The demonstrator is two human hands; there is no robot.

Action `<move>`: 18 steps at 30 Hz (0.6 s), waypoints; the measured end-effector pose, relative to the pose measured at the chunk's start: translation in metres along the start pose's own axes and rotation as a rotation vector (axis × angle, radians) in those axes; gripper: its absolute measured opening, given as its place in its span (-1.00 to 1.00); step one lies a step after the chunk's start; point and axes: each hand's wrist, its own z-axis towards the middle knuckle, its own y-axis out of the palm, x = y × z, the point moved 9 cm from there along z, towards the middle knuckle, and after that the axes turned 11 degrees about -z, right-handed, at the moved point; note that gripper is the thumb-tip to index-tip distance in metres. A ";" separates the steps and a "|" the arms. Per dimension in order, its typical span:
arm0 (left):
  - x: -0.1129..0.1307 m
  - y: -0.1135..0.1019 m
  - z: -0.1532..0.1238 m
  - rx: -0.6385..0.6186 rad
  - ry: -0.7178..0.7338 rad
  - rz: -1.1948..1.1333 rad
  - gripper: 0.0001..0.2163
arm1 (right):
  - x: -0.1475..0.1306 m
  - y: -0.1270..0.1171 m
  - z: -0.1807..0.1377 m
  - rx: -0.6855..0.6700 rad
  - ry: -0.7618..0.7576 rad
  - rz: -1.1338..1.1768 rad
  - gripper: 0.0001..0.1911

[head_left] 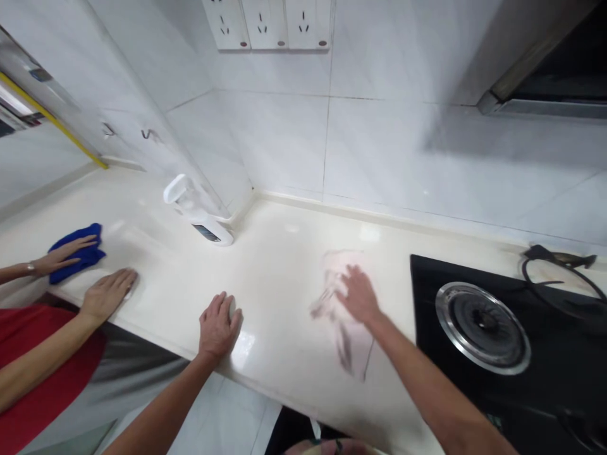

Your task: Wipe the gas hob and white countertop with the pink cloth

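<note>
My right hand (359, 294), blurred by motion, presses down on a pale pink cloth (358, 344) with dark marks, its fingers spread over the cloth's upper part. The cloth lies loosely spread and creased on the white countertop (279, 278), left of the stove. Near the counter's front edge my left hand (219, 325) rests palm down, fingers slightly bent and the thumb apart. I see nothing held in it. A white bottle (212, 229) with a dark label and a handle-like top stands beyond it, by the wall corner.
At the left, another person in red has one hand (66, 254) on a blue cloth (78, 268) and the other (107, 294) on the counter. A black stove (427, 297) with a round burner is at the right, a dark cable (531, 278) behind it. Sockets (270, 28) are on the wall.
</note>
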 end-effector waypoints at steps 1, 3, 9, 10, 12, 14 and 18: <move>0.000 0.000 0.000 -0.001 0.000 0.003 -0.50 | 0.040 -0.002 0.013 0.001 0.091 -0.027 -0.41; 0.002 0.000 0.001 -0.005 -0.001 0.006 -0.51 | 0.105 -0.005 0.030 0.001 0.237 -0.064 -0.37; 0.005 -0.001 0.002 -0.023 -0.022 -0.004 -0.52 | 0.130 0.000 -0.006 0.025 0.321 -0.081 -0.37; 0.006 -0.001 0.003 -0.024 -0.026 -0.008 -0.52 | 0.119 0.001 -0.024 0.031 0.317 -0.083 -0.37; 0.006 -0.001 0.003 -0.026 -0.030 -0.021 -0.53 | 0.092 0.000 -0.067 0.035 0.294 -0.079 -0.37; 0.008 -0.001 0.003 -0.029 -0.027 -0.036 -0.53 | 0.064 -0.003 -0.117 0.051 0.269 -0.055 -0.38; 0.011 -0.001 0.002 -0.035 -0.017 -0.060 -0.54 | 0.014 -0.009 -0.216 0.109 0.272 0.010 -0.39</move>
